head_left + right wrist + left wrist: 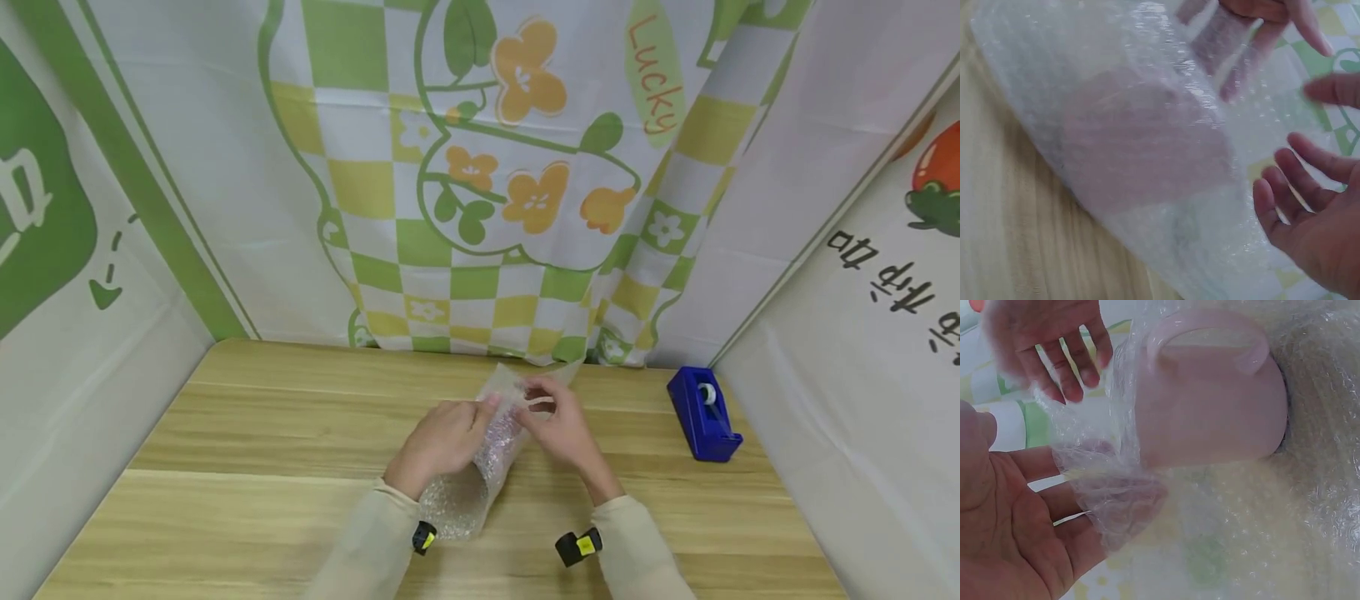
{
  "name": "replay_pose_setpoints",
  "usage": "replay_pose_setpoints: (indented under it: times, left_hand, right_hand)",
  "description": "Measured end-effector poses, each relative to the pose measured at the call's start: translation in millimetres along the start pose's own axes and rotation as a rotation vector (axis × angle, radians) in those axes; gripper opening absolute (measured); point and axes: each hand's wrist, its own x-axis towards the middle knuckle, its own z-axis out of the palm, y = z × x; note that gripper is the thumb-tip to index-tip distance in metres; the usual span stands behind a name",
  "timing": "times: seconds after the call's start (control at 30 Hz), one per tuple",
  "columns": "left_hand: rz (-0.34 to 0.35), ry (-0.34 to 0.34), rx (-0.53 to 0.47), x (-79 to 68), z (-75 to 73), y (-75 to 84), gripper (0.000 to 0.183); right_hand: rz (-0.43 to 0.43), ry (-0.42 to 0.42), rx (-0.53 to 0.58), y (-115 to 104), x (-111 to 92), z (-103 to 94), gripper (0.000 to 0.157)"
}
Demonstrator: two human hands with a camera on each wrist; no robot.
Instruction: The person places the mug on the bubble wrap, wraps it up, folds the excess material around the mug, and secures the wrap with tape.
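A pink mug [1210, 412] with its handle lies inside a loose roll of bubble wrap [495, 454] on the table. Only a faint pink tint of it shows from the head. My left hand [446, 437] lies along the left side of the roll. In the left wrist view, the fairly straight fingers of that left hand [1029, 519] reach behind a thin flap of wrap, thumb apart. At the roll's far end is my right hand [558, 421]. The right wrist view shows this right hand [1322, 206] with loosely bent, spread fingers beside the wrap's edge.
A blue tape dispenser [705, 417] with a tape roll stands near the right edge of the wooden table [300, 433]. Behind the table hangs a green and yellow checked cloth [480, 283]. White printed cloth walls close in both sides.
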Motion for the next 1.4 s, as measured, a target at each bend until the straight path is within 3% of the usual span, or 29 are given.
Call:
replay_pose_setpoints:
  times: [0.07,0.17,0.27,0.37,0.47,0.67,0.83,1.03,1.23,1.4]
  left_hand:
    - [0.013,0.003,0.023,-0.8,0.9,0.8,0.066]
    - [0.028,0.000,0.052,-2.5,1.7,2.1,0.063]
    - [0.036,0.000,0.071,-4.3,2.6,4.0,0.062]
    - [0.019,0.009,0.091,-5.4,4.8,6.6,0.062]
    - [-0.016,0.020,0.110,-5.6,7.8,9.5,0.064]
    - [-0.110,0.043,0.122,-4.8,14.9,14.7,0.071]
    - [-0.189,0.089,0.127,-2.7,22.6,17.5,0.076]
    - [-0.247,0.149,0.117,1.4,32.8,19.9,0.079]
    - [-0.286,0.195,0.128,4.9,42.6,23.2,0.082]
    - [-0.304,0.235,0.127,5.6,46.6,29.1,0.087]
  right_hand:
    - [0.070,0.012,-0.036,-2.3,0.3,-2.8,0.018]
    - [0.150,0.023,-0.063,-3.7,0.7,-5.4,0.021]
    - [0.226,0.035,-0.013,-5.1,-0.2,-6.7,0.023]
    - [0.308,0.041,0.028,-7.2,-3.1,-7.4,0.020]
    - [0.371,0.039,0.001,-8.2,-6.6,-7.5,0.019]
    - [0.389,0.047,-0.067,-4.8,-14.9,-5.0,0.017]
    - [0.392,0.103,-0.026,1.6,-19.7,-2.9,0.012]
    - [0.417,0.133,0.147,10.0,-23.1,-1.7,0.010]
    - [0.463,0.049,0.344,19.1,-26.0,-2.3,0.009]
    - [0.464,-0.005,0.385,25.6,-26.5,-4.4,0.008]
